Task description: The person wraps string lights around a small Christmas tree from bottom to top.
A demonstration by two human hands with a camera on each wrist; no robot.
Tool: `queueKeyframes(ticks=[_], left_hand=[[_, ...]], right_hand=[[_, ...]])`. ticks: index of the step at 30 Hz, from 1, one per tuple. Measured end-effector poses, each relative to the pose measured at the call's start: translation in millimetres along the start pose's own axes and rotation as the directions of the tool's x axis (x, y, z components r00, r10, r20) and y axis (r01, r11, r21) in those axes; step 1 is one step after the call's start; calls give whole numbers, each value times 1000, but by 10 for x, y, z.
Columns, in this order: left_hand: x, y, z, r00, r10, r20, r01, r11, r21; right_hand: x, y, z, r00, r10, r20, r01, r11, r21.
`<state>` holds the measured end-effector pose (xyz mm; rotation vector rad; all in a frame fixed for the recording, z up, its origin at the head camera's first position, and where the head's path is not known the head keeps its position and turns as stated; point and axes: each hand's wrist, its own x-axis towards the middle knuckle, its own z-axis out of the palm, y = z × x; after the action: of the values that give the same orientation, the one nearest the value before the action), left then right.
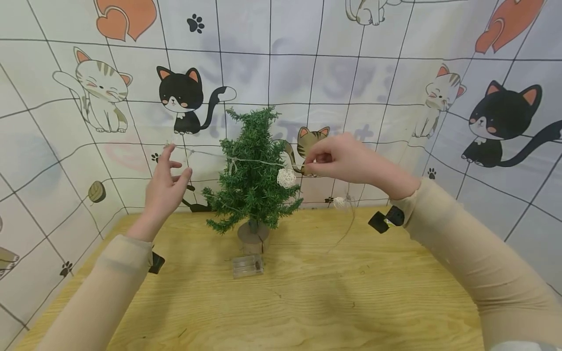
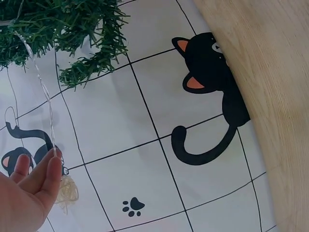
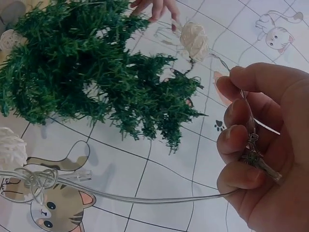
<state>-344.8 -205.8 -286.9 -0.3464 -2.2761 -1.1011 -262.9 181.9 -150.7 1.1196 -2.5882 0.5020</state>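
A small artificial Christmas tree (image 1: 254,170) stands on a round wooden base (image 1: 253,239). Across its front runs a string of lights (image 1: 259,161), thin clear wire with white woven balls. My right hand (image 1: 342,158), right of the tree, pinches the wire between thumb and forefinger, and the other fingers curl round more of it (image 3: 253,140). One woven ball (image 1: 287,178) hangs just left of those fingertips. My left hand (image 1: 167,183) is raised left of the tree, thumb and fingers apart, the wire at its fingertips. Beside them in the left wrist view is another ball (image 2: 67,191).
A clear plastic battery box (image 1: 247,266) lies on the wooden table (image 1: 307,302) before the tree base. Another ball (image 1: 340,202) and a loose strand of wire (image 1: 349,229) dangle below the right hand. A cat-print sheet (image 1: 246,73) hangs closely behind the tree.
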Motion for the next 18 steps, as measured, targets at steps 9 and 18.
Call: queueKeyframes(ticks=[9, 18], left_hand=[[94, 238, -13, 998, -50, -29, 43, 978, -203], [356, 563, -41, 993, -86, 85, 108, 948, -299]], right_hand=[[277, 113, -334, 958, 285, -40, -211, 791, 575], [567, 384, -474, 939, 343, 29, -54, 63, 997]])
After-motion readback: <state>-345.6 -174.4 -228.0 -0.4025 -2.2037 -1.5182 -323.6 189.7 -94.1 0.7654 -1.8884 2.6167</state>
